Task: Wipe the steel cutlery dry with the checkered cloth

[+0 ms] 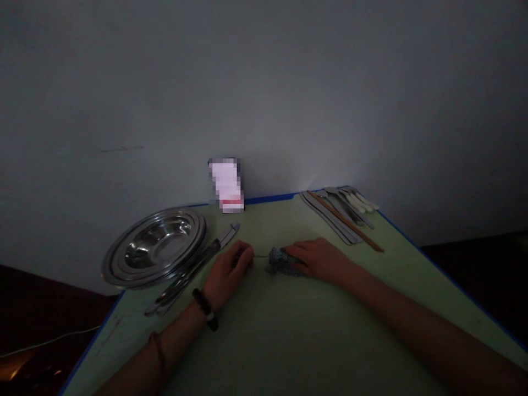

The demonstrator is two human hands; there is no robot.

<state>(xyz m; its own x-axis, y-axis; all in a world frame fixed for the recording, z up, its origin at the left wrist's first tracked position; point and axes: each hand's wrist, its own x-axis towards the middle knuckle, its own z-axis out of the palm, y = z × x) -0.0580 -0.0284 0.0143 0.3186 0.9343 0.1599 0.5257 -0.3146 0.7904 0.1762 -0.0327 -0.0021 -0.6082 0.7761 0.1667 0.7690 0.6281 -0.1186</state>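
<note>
Two hands (230, 268) (320, 259) over a green table (256, 335); grey wall (264, 82) behind.

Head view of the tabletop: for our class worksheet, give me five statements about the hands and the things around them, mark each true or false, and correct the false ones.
1. The right hand holds a patterned cloth. True.
2. The left hand grips the rim of the stacked metal dishes. False: a thin strip runs from its fingers towards the cloth, and the stacked metal dishes stand apart, further left.
3. A brown stick lies among the utensils on the right. True.
4. The dark bracelet is on the right wrist. False: the dark bracelet is on the left wrist.
5. A phone lies flat between the hands. False: the phone stands upright at the table's far edge.
</note>
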